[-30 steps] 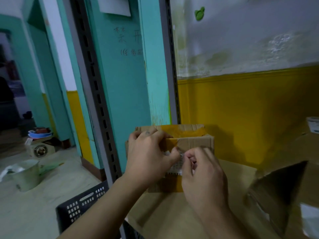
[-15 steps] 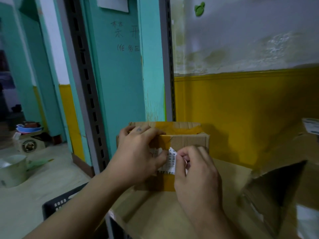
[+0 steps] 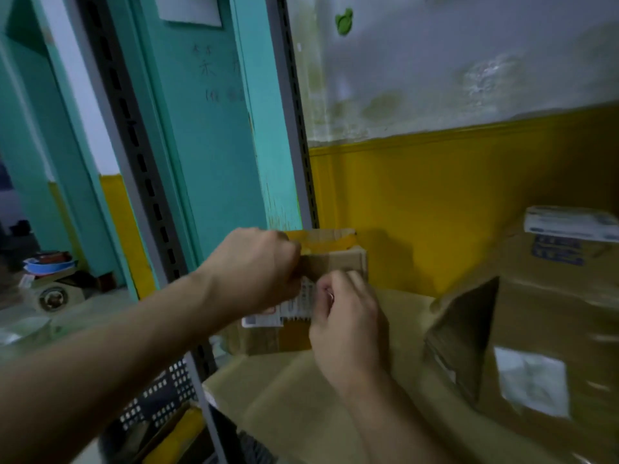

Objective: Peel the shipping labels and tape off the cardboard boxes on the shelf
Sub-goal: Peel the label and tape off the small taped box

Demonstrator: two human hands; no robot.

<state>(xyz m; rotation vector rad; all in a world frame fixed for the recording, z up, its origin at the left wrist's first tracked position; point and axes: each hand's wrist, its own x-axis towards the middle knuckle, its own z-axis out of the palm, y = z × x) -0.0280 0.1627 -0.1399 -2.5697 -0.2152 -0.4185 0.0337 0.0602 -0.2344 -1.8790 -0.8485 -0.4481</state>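
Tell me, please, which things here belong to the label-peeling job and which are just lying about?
In the job:
small cardboard box, gripped by the left hand
its shipping label, pinched by the right hand
yellow tape on that box
large cardboard box with its white label

Lying about:
black crate
blue bowl
flat cardboard sheet

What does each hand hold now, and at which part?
The right hand pinches the label at its right edge. The left hand seems to grip the box at its top front edge.
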